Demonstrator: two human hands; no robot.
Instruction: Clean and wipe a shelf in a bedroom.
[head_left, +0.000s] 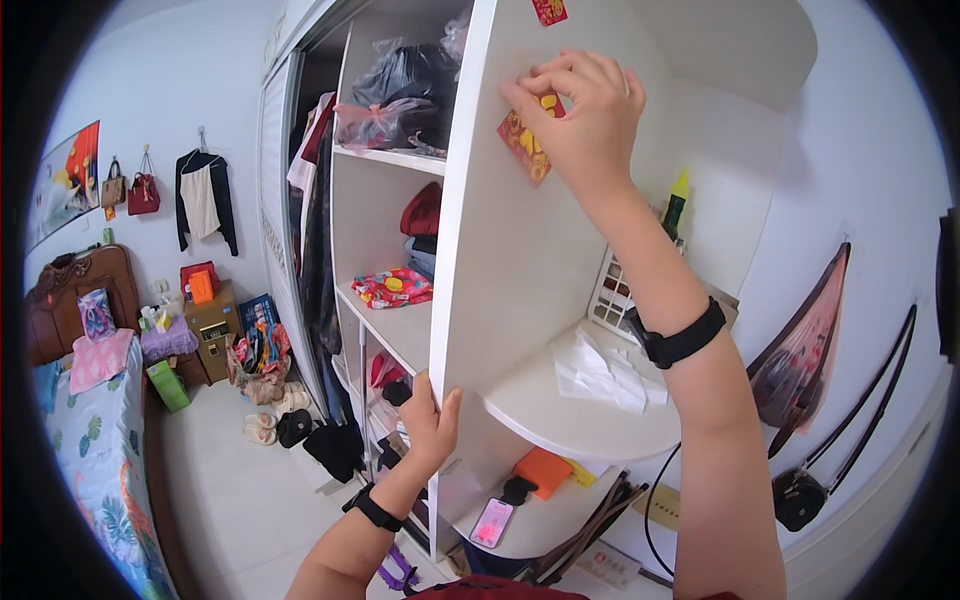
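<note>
My left hand (431, 424) grips the front edge of the white cabinet side panel (525, 247), thumb on the right face. Higher up, my right hand (589, 112) is at a red and gold decorated paper packet (529, 146) that lies tilted against this panel. Thumb and bent fingers cover the packet's upper part, so I cannot tell whether they pinch it or only touch it. Another red and gold paper piece (550, 10) is on the panel above. A black band sits on each wrist.
Right of the panel, a rounded shelf (517, 420) bears crumpled white tissues (607, 367). Beneath it are a lit phone (493, 523) and an orange box (544, 472). Bagged items (405, 82) and folded clothes (394, 287) fill shelves to the left. Bags (801, 495) hang on the right wall.
</note>
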